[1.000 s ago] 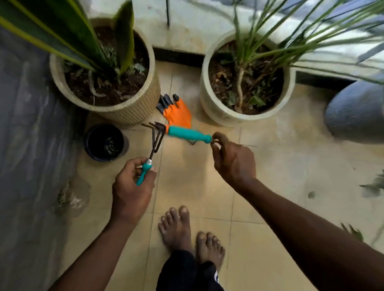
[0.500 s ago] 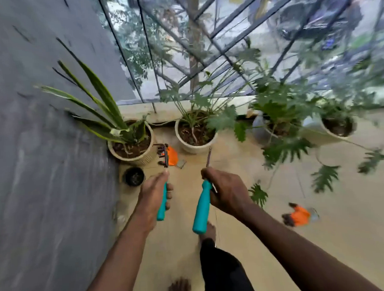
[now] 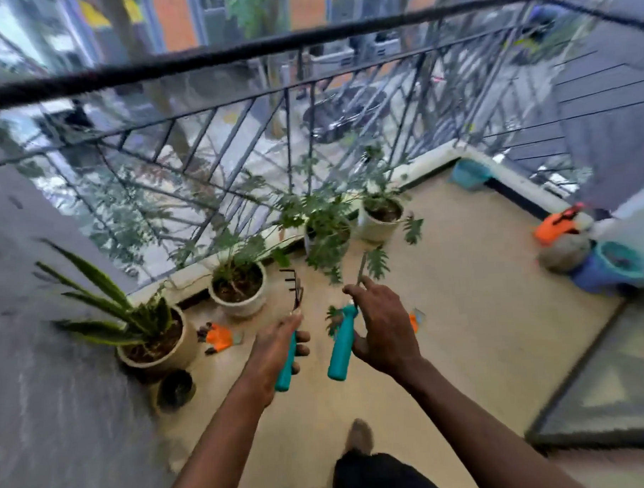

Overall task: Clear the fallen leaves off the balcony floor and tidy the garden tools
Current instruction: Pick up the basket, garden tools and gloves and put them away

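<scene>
Two grips: left hand [image 3: 277, 351] around rake [image 3: 296, 298], right hand [image 3: 385, 333] around blurred teal-handled tool [image 3: 341, 344].

Narrow tool tip [image 3: 361, 268] blurred, far orange glove [image 3: 412, 323] mostly hidden

The balcony had a floor [image 3: 471, 311] of pale beige tiles, closed on the left by a rough grey wall [image 3: 55, 421] and on the far side by a low white kerb [image 3: 435, 161], which carried a dark metal railing [image 3: 288, 134] with slanted bars and a thick handrail [image 3: 267, 47]. Several potted plants [image 3: 242, 302] stood in a row along the kerb, and at the right edge a glass panel [image 3: 614, 378] in a dark frame met the floor. Soft daylight came through the bars, and behind them a street [image 3: 234, 129] with tree trunks and orange walls was seen, all blurred.
</scene>
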`<state>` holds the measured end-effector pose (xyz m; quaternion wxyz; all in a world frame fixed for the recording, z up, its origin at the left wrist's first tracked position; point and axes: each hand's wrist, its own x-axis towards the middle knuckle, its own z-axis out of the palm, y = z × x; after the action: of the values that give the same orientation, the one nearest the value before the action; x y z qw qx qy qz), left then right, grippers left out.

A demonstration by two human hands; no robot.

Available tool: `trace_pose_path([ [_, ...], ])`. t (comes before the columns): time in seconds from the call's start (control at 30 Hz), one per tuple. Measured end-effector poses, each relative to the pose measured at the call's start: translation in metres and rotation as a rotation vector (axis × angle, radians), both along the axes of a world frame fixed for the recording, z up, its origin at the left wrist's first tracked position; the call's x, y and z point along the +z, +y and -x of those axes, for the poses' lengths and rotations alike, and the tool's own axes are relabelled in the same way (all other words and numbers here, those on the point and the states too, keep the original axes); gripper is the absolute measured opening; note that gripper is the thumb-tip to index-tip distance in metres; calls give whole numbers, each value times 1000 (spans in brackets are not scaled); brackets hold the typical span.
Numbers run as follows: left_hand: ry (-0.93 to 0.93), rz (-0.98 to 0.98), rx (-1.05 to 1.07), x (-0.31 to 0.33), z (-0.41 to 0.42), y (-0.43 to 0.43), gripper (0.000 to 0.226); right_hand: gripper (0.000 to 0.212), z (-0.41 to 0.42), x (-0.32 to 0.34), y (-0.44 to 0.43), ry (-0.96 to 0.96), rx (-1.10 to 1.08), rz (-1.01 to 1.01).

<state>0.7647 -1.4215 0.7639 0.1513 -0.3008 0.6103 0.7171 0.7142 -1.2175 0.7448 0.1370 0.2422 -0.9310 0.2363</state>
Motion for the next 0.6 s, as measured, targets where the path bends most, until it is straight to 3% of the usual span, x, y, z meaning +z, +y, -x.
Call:
trace_pose_path([
  [0.23, 146, 50, -314, 37, 22, 110, 30, 76, -11, 25, 87, -31, -83, -213],
  [0.6, 260, 136, -642, 16, 99, 300, 39, 78, 14, 20, 266, -271, -336, -10],
])
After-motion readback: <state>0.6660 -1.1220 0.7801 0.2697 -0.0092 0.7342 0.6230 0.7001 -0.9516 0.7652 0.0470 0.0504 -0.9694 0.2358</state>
